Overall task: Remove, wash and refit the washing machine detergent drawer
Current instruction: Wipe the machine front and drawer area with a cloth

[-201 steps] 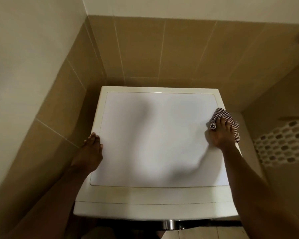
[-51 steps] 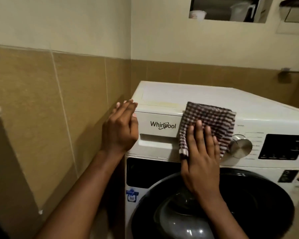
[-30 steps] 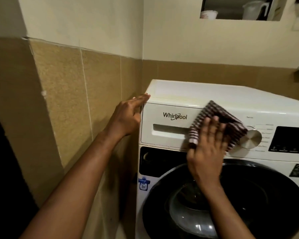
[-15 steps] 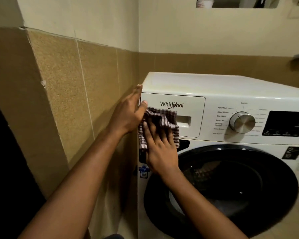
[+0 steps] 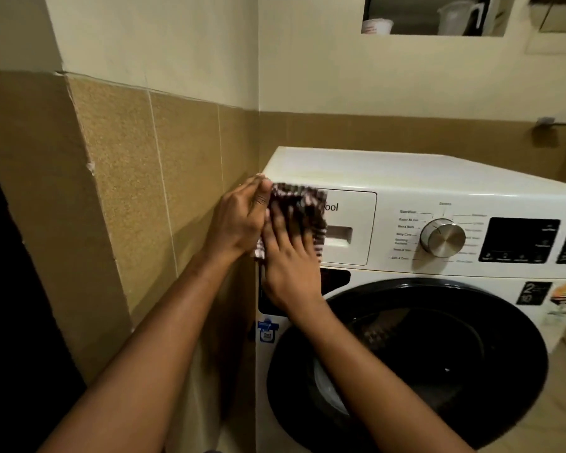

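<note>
**A:** Where's the detergent drawer [image 5: 356, 220] sitting?

**B:** Shut in its slot at the top left corner of the washing machine [image 5: 406, 171] front, with its face flush with the panel. Its finger recess [image 5: 340, 235] shows just right of the hands.

**A:** And the hands?

**B:** The right hand [image 5: 290, 256] is flat, fingers spread, pressing a checked cloth [image 5: 303, 201] onto the left half of the drawer face. The left hand [image 5: 239, 220] lies against the machine's front left edge, fingers together and nearly straight, touching the cloth's left side. Neither is curled round anything that I can see.

**A:** Which one should pull?

**B:** The right, I'd judge. Its fingertips are just beside the recess, while the left is on the far side of the cloth. The drawer's long axis runs back into the machine, so it should come straight out toward the person.

**A:** Anything in the way?

**B:** The cloth lies between palm and drawer and would need shifting off first. The tiled wall [image 5: 164, 191] runs close along the machine's left edge, so there's little room on that side. The dial [image 5: 442, 238] stands to the right of the drawer and the dark door [image 5: 422, 371] is below it. Both look clear of the pull path.
</note>
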